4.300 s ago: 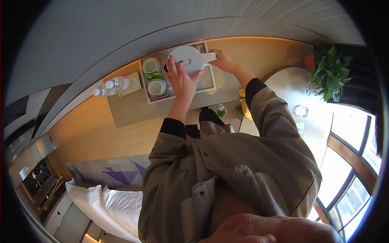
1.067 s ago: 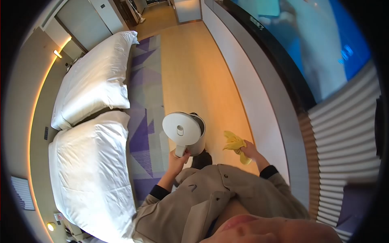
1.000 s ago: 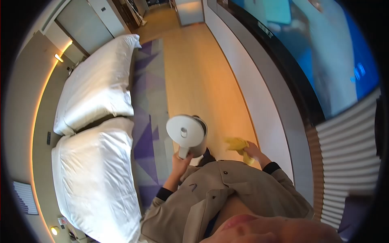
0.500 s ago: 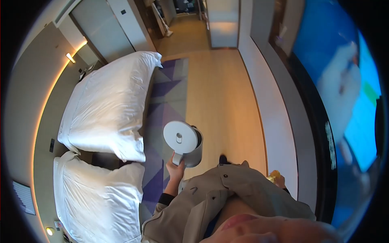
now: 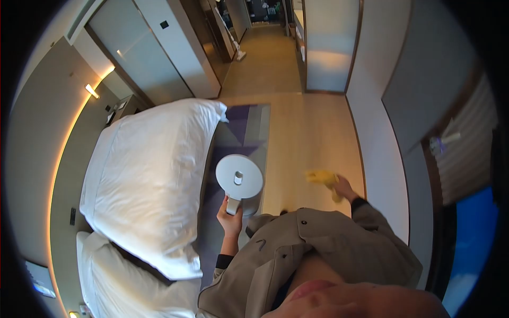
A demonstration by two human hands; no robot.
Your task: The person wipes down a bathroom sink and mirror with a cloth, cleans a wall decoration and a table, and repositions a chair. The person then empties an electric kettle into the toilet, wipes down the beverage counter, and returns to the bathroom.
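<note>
A white kettle (image 5: pixel 239 176) with a round lid is held up in front of my body, its handle toward me. My left hand (image 5: pixel 231 219) is wrapped round that handle. Out to the right, over the wooden floor, my right hand (image 5: pixel 344 187) is closed on a yellow cloth (image 5: pixel 322 178), which hangs loosely from the fingers and looks slightly blurred. The kettle's body is mostly hidden beneath its lid.
Two beds with white bedding (image 5: pixel 154 175) stand on the left beside a purple and grey carpet (image 5: pixel 233 124). A screen (image 5: pixel 474 228) is at the right edge. A wooden floor (image 5: pixel 313 132) runs toward a passage with frosted panels.
The view has advanced along the room, and the screen has slid toward the lower right. My right hand, low at my side half a second ago, is now raised forward with the cloth.
</note>
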